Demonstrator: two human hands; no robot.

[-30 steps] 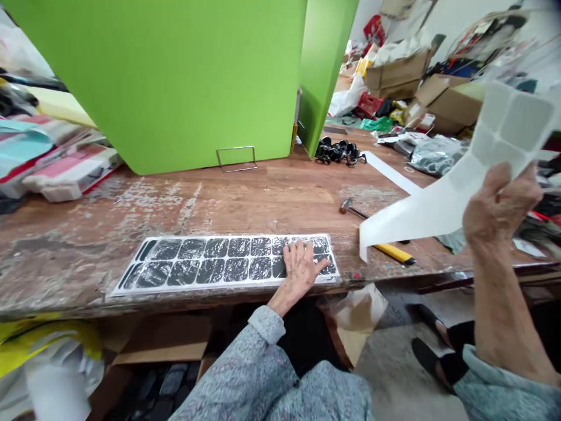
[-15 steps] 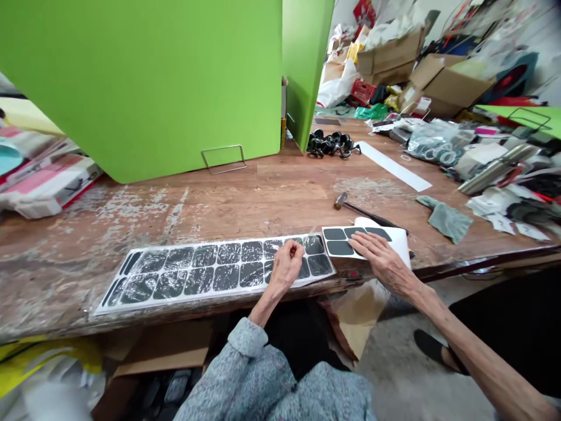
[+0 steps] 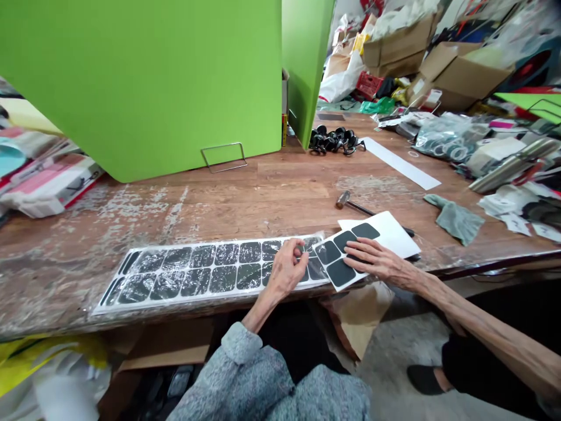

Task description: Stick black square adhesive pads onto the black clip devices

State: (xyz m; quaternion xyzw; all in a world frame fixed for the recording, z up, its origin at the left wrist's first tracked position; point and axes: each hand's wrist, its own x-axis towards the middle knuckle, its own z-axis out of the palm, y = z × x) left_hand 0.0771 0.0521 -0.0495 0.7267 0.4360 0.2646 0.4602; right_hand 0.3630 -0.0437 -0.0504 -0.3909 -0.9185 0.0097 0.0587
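Note:
A long white sheet of dark rounded pads (image 3: 205, 275) under shiny clear film lies along the near edge of the wooden bench (image 3: 263, 187). My left hand (image 3: 284, 270) rests on its right end, fingers curled in a pinch at the film or a pad; what it pinches is too small to make out. My right hand (image 3: 372, 260) lies flat with fingers stretched on a smaller white sheet (image 3: 377, 234) that carries a few dark pads and overlaps the long sheet's right end.
A green partition (image 3: 166, 82) stands behind the bench. A small hammer (image 3: 350, 204) lies beyond the small sheet, with black parts (image 3: 335, 141), a white strip (image 3: 401, 164), a grey cloth (image 3: 456, 219), bagged rings (image 3: 447, 143) and cardboard boxes (image 3: 460, 76) at right. Packets (image 3: 48, 181) lie at left.
My right hand brought a white sheet down from the air onto the bench and slid it left over the long sheet's end. My left hand went from flat to a pinch.

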